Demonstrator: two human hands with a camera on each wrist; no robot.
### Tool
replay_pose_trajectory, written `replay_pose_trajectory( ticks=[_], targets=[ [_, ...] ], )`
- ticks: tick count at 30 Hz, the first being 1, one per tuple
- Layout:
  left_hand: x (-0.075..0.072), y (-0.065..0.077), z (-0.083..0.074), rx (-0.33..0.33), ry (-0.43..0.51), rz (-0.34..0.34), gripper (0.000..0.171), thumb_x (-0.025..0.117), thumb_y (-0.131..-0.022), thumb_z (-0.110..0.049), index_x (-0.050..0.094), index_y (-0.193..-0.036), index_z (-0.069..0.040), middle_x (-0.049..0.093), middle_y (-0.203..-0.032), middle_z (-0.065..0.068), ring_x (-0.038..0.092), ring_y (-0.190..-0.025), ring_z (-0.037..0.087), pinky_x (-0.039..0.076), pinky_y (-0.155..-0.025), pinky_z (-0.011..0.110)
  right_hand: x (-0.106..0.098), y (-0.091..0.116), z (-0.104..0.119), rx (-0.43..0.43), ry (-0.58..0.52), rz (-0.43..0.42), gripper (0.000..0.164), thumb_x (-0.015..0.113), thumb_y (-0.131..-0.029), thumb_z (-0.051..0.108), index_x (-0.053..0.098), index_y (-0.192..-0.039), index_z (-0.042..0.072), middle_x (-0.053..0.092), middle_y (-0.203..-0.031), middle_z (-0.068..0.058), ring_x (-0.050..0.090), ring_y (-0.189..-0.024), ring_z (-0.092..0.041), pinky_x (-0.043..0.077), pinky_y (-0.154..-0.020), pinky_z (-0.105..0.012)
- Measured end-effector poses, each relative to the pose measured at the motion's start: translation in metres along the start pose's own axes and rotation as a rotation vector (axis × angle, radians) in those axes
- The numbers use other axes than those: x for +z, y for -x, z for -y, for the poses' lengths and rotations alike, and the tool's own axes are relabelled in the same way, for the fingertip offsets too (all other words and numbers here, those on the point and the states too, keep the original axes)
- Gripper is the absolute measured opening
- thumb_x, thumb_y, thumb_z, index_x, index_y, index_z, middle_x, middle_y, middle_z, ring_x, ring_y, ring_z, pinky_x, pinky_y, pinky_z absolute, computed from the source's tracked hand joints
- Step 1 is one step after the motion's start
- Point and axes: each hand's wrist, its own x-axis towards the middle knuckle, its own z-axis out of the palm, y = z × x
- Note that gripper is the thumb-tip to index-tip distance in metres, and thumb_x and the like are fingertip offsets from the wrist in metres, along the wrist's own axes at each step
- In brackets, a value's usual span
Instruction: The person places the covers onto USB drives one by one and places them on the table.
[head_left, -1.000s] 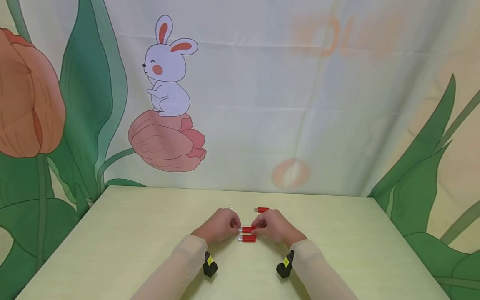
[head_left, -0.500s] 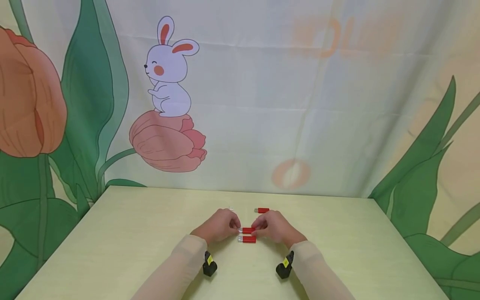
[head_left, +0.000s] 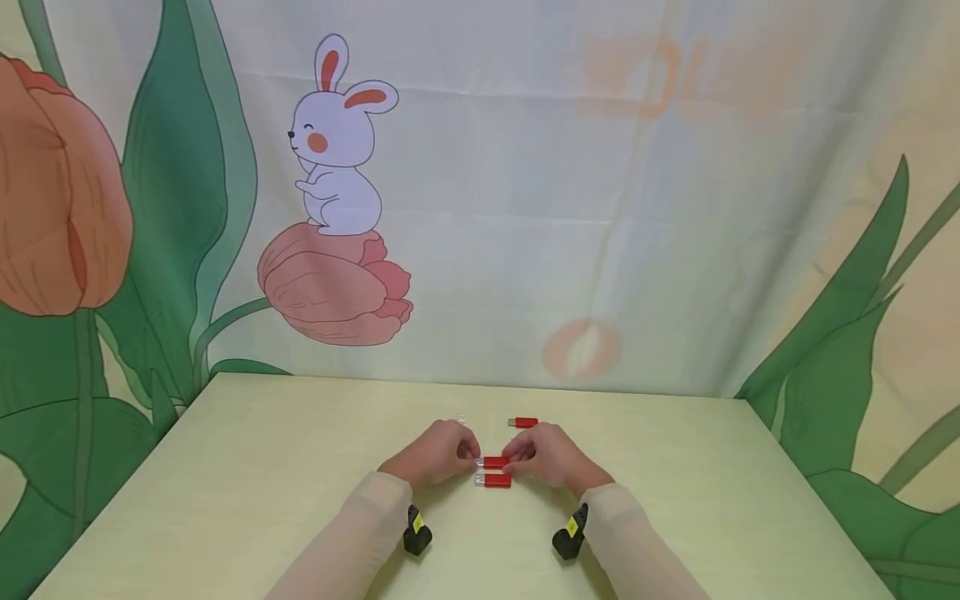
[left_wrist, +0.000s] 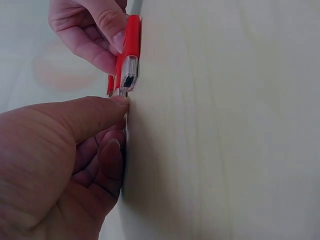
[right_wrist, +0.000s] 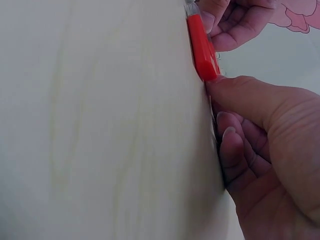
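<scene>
Two red USB flash drives with clear caps lie parallel in the middle of the table in the head view. My left hand [head_left: 437, 452] pinches the clear cap [head_left: 480, 462] of the farther USB flash drive [head_left: 496, 462]. At its red end, my right hand [head_left: 552, 454] holds the same drive between thumb and fingers. The nearer capped USB flash drive [head_left: 496, 481] lies just in front, and in the left wrist view its clear cap [left_wrist: 130, 70] faces the camera. In the right wrist view this nearer drive's red body [right_wrist: 201, 47] partly hides the held one.
Beyond my right hand lies a third red USB flash drive [head_left: 527, 422], its metal plug bare and pointing left. A small loose clear cap [head_left: 461, 418] lies beyond my left hand. A printed curtain [head_left: 480, 208] hangs behind the pale table [head_left: 262, 467].
</scene>
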Motion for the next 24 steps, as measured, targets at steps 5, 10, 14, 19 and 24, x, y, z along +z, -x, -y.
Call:
replay_pose_trajectory(
  ticks=[5, 10, 14, 19, 24],
  targets=[
    [0.0021, 0.0012, 0.0016, 0.021, 0.008, 0.001, 0.005, 0.078, -0.090, -0.012, 0.074, -0.092, -0.011, 0.067, -0.083, -0.005, 0.058, -0.079, 0.010, 0.054, -0.080, 0.028, 0.0023, 0.0031, -0.0008, -0.002, -0.009, -0.009, 0.018, 0.085, -0.083, 0.021, 0.081, -0.100, 0.018, 0.075, -0.086, 0.009, 0.065, -0.079, -0.010, 0.054, -0.076, -0.028],
    [0.0016, 0.0018, 0.0008, 0.028, 0.005, 0.003, 0.005, 0.078, -0.090, -0.011, 0.074, -0.092, -0.011, 0.067, -0.082, -0.005, 0.058, -0.079, 0.010, 0.053, -0.078, 0.027, 0.0024, 0.0052, -0.0005, -0.008, -0.023, -0.014, 0.018, 0.085, -0.084, 0.021, 0.081, -0.101, 0.017, 0.075, -0.086, 0.008, 0.065, -0.078, -0.010, 0.054, -0.076, -0.029],
    [0.0013, 0.0014, 0.0013, 0.035, 0.000, 0.004, 0.005, 0.078, -0.090, -0.011, 0.074, -0.093, -0.010, 0.066, -0.082, -0.005, 0.058, -0.078, 0.010, 0.053, -0.078, 0.027, 0.0026, 0.0049, -0.0015, -0.014, -0.021, -0.018, 0.018, 0.084, -0.084, 0.022, 0.081, -0.101, 0.017, 0.075, -0.087, 0.008, 0.065, -0.078, -0.010, 0.055, -0.076, -0.029],
    [0.0014, 0.0004, 0.0020, 0.040, -0.006, 0.000, 0.006, 0.078, -0.090, -0.010, 0.073, -0.093, -0.010, 0.066, -0.081, -0.005, 0.058, -0.078, 0.011, 0.053, -0.077, 0.027, 0.0024, 0.0039, -0.0041, -0.016, -0.022, -0.022, 0.019, 0.085, -0.084, 0.022, 0.080, -0.102, 0.017, 0.075, -0.088, 0.008, 0.065, -0.079, -0.010, 0.055, -0.077, -0.028],
    [-0.0001, 0.0017, 0.0008, 0.028, 0.001, 0.002, 0.008, 0.077, -0.090, -0.009, 0.072, -0.096, -0.008, 0.065, -0.083, -0.004, 0.058, -0.080, 0.011, 0.054, -0.080, 0.028, 0.0022, 0.0029, -0.0054, -0.021, -0.033, -0.022, 0.020, 0.085, -0.084, 0.023, 0.080, -0.102, 0.017, 0.075, -0.088, 0.008, 0.065, -0.079, -0.010, 0.055, -0.077, -0.028]
  ],
)
